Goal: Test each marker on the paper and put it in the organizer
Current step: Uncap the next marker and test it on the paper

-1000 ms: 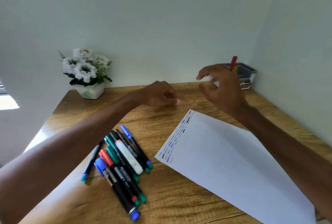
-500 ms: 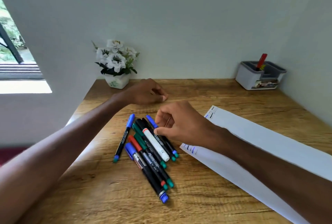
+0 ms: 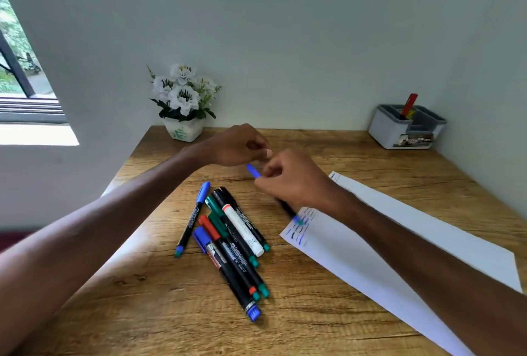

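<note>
My right hand (image 3: pixel 293 181) grips a blue-capped black marker (image 3: pixel 253 171), lifted off the desk with its cap pointing up-left and its tail over the paper's near corner. My left hand (image 3: pixel 242 146) hovers just beyond it, fingers curled close to the cap; whether they touch it I cannot tell. Several markers (image 3: pixel 228 236) with blue, green, red and white parts lie in a pile on the wooden desk. A white paper sheet (image 3: pixel 399 241) with short ink strokes at its left corner lies to the right. The grey organizer (image 3: pixel 390 130) stands at the back right and holds a red marker (image 3: pixel 409 103).
A white pot of artificial white flowers (image 3: pixel 184 104) stands at the back of the desk against the wall. Walls close the desk at the back and right. A window (image 3: pixel 17 70) is at the left. The desk's left edge (image 3: pixel 125 164) runs diagonally.
My right hand came back from the organizer, reached into the pile and lifted out a blue-capped marker. My left hand rose slightly toward its cap. The view turned left.
</note>
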Motion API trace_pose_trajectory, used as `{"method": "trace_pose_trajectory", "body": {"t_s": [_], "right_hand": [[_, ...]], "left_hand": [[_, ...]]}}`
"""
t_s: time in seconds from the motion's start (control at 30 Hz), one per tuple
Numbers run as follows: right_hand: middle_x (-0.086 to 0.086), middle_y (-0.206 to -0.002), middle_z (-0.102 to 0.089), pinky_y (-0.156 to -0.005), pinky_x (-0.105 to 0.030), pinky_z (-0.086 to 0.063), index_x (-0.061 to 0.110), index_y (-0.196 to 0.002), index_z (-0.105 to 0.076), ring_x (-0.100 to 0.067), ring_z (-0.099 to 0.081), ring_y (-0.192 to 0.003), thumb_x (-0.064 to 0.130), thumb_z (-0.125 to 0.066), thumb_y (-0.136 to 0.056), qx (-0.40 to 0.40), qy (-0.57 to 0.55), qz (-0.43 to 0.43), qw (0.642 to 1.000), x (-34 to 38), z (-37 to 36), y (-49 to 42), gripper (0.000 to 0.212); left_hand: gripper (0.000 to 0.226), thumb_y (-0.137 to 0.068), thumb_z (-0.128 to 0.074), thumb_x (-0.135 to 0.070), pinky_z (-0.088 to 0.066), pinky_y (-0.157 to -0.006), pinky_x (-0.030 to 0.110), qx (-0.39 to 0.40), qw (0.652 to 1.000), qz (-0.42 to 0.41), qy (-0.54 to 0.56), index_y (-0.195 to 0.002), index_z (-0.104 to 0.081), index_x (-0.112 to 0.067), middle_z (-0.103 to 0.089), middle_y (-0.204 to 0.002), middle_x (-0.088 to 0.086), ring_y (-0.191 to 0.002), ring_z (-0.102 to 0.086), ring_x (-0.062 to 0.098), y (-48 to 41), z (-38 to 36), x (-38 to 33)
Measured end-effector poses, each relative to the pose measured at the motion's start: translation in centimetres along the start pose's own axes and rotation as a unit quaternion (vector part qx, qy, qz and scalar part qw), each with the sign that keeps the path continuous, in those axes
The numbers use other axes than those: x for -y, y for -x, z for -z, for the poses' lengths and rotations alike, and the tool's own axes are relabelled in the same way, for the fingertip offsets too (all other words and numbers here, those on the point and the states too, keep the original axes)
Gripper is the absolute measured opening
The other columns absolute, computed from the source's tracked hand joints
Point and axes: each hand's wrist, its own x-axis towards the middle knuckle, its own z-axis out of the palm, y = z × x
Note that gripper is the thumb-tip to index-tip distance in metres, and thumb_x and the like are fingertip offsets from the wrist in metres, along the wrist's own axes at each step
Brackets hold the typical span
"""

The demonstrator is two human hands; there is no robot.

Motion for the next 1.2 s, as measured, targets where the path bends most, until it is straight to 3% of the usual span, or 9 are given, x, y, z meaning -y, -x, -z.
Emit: {"method": "trace_pose_trajectory", "body": {"t_s": [0.1, 0.2, 0.27, 0.4, 0.57, 0.8, 0.93, 1.03, 1.2], "right_hand": [[0.002, -0.057, -0.064, -0.048, -0.023, -0.040, 0.017, -0.072, -0.073, -0.003, -0.051, -0.042, 0.022, -0.064, -0.092, -0.047, -0.024, -0.021, 0.998, -2.1, 2.3, 0.7, 0.023], [-0.010, -0.069, -0.071, -0.055, -0.029, -0.040, 0.011, -0.075, -0.072, -0.020, -0.059, -0.055, 0.017, -0.062, -0.092, -0.066, -0.025, -0.014, 0.997, -4.6, 3.4, 1.4, 0.021], [-0.011, -0.075, -0.074, -0.059, -0.030, -0.042, 0.011, -0.082, -0.076, -0.026, -0.065, -0.066, 0.014, -0.062, -0.093, -0.060, -0.045, 0.011, 0.997, -6.0, 3.3, 1.7, 0.018], [0.008, -0.060, -0.061, -0.053, -0.020, -0.031, 0.024, -0.096, -0.081, -0.006, -0.048, -0.051, 0.023, -0.062, -0.100, -0.076, -0.031, 0.075, 0.994, -7.5, 1.9, 2.4, 0.019], [0.005, -0.065, -0.066, -0.049, -0.034, -0.034, 0.026, -0.111, -0.078, -0.014, -0.050, -0.051, 0.031, -0.057, -0.102, -0.109, 0.045, 0.109, 0.987, -8.9, 1.3, 2.5, 0.023], [0.009, -0.069, -0.066, -0.055, -0.025, -0.032, 0.026, -0.112, -0.073, -0.005, -0.053, -0.056, 0.042, -0.052, -0.105, -0.107, 0.051, 0.095, 0.988, -9.3, 1.5, 2.6, 0.027], [0.001, -0.066, -0.068, -0.052, -0.021, -0.036, 0.021, -0.118, -0.053, 0.000, -0.053, -0.049, 0.019, -0.043, -0.106, -0.109, -0.057, 0.020, 0.992, -9.3, 2.5, 2.7, 0.016], [-0.009, -0.075, -0.071, -0.057, -0.024, -0.037, 0.015, -0.107, -0.057, -0.003, -0.051, -0.055, -0.004, -0.035, -0.100, -0.105, -0.203, -0.003, 0.974, -9.5, 3.6, 2.7, 0.030], [-0.018, -0.099, -0.072, -0.063, -0.025, -0.052, 0.001, -0.119, -0.068, -0.016, -0.061, -0.077, -0.011, -0.034, -0.099, -0.045, -0.545, 0.003, 0.837, -9.1, 5.2, 2.8, 0.041]], "left_hand": [[0.027, -0.106, -0.056, -0.025, -0.061, -0.090, 0.044, 0.024, 0.994, -0.013, 0.105, -0.109, -0.079, -0.010, -0.080, -0.098, 0.004, -0.093, -0.076, 0.022, -0.1, -0.4, -2.1], [0.033, -0.107, -0.053, -0.027, -0.063, -0.083, 0.035, 0.060, 0.983, -0.026, 0.173, -0.114, -0.077, -0.005, -0.080, -0.097, 0.009, -0.087, -0.077, 0.018, -0.2, -0.7, -4.0], [0.029, -0.104, -0.059, -0.031, -0.063, -0.078, 0.031, 0.077, 0.991, -0.061, 0.094, -0.113, -0.078, -0.011, -0.079, -0.091, 0.005, -0.080, -0.076, 0.017, -0.1, -0.7, -4.6], [0.025, -0.100, -0.064, -0.032, -0.054, -0.067, 0.022, 0.103, 0.987, -0.118, -0.041, -0.118, -0.078, -0.020, -0.079, -0.090, -0.006, -0.073, -0.072, 0.008, -0.1, -1.2, -5.2], [0.024, -0.102, -0.060, -0.028, -0.040, -0.061, 0.008, 0.088, 0.982, -0.159, -0.053, -0.107, -0.079, -0.014, -0.075, -0.082, -0.005, -0.072, -0.065, 0.009, -0.3, -1.8, -5.4], [0.021, -0.102, -0.062, -0.024, -0.040, -0.063, 0.006, 0.073, 0.983, -0.161, -0.040, -0.109, -0.079, -0.014, -0.077, -0.086, -0.008, -0.079, -0.066, 0.001, -0.3, -1.8, -4.9], [0.019, -0.104, -0.059, -0.026, -0.042, -0.063, 0.009, 0.057, 0.989, -0.128, -0.049, -0.100, -0.076, -0.017, -0.072, -0.082, -0.015, -0.073, -0.065, -0.002, -0.4, -1.7, -4.0], [0.020, -0.106, -0.056, -0.024, -0.050, -0.064, 0.011, 0.036, 0.997, -0.070, 0.017, -0.104, -0.072, -0.013, -0.076, -0.087, -0.013, -0.070, -0.069, 0.000, -0.1, -1.5, -2.6], [0.024, -0.109, -0.047, -0.020, -0.059, -0.067, 0.030, 0.057, 0.988, 0.029, 0.144, -0.104, -0.063, -0.003, -0.080, -0.096, 0.005, -0.073, -0.070, 0.014, -0.2, -1.8, -2.5]]}}
